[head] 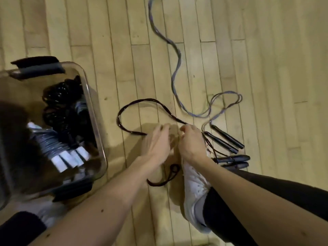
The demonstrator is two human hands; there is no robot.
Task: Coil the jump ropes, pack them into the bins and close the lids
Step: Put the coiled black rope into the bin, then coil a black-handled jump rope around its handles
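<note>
Item 1. Dark jump rope (150, 99): lies on the wooden floor (266, 68) just right of the bin. One wide loop runs out ahead of the hands, and a smaller loop (171, 173) lies under the left wrist. The right hand (192, 141) is curled round it where the wide loop comes in. The left hand (156, 144) is just beside the right, over the loop's other end. It is blurred, so whether it grips the rope cannot be told.

Item 2. Lower black handles (232, 159): a pair, side by side on the floor just right of the right wrist, with a thin dark cord leading to them.

Item 3. Grey jump rope (175, 71): uncoiled, winding across the floor ahead of the hands and ending in a small loop near the upper black handles (229, 137), a second pair lying side by side.

Item 4. Clear bin (93, 112): on the floor at the left, lid off, with a black latch (37, 66) at its far end. It holds coiled black ropes (60, 96) and a coiled grey rope with white handles (69, 158).

Item 5. White shoe (193, 189): on the floor under the right forearm, touching the dark cord.
</note>
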